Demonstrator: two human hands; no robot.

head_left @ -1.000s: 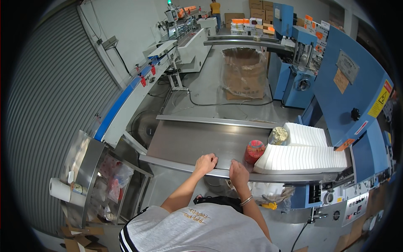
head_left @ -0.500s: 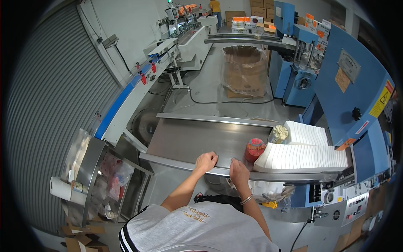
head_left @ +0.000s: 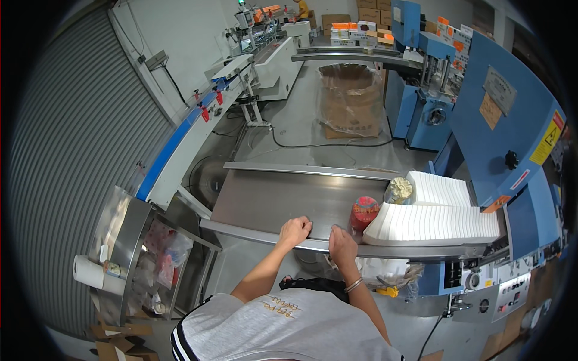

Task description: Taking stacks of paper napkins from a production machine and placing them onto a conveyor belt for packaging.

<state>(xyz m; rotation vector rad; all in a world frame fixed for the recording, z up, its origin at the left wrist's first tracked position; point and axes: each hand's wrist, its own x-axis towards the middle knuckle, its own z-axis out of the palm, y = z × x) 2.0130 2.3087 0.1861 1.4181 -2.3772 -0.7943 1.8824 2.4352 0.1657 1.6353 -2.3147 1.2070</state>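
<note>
Both my hands rest at the near rim (head_left: pixel 259 236) of a long metal trough (head_left: pixel 283 195). My left hand (head_left: pixel 295 232) is curled into a loose fist on this rim, with nothing visible in it. My right hand (head_left: pixel 343 244), also closed, sits on the rim a little to the right, and I see nothing in it either. Just beyond and right of my right hand stands a red round pack (head_left: pixel 365 213). A gold-topped round pack (head_left: pixel 399 191) stands behind it, against two rows of white stacked paper pieces (head_left: pixel 433 225) lying in the trough.
A blue machine (head_left: pixel 506 114) rises at the right end of the trough. To the left runs a conveyor with a blue belt (head_left: pixel 171 141), above a metal cart (head_left: pixel 135 240) with plastic bags. A large lined carton (head_left: pixel 350 102) stands beyond the trough. Far back is another person (head_left: pixel 302 11).
My hands stay in the same place on the rim. The person far back has leaned to the left. The packs and white stacks have not moved.
</note>
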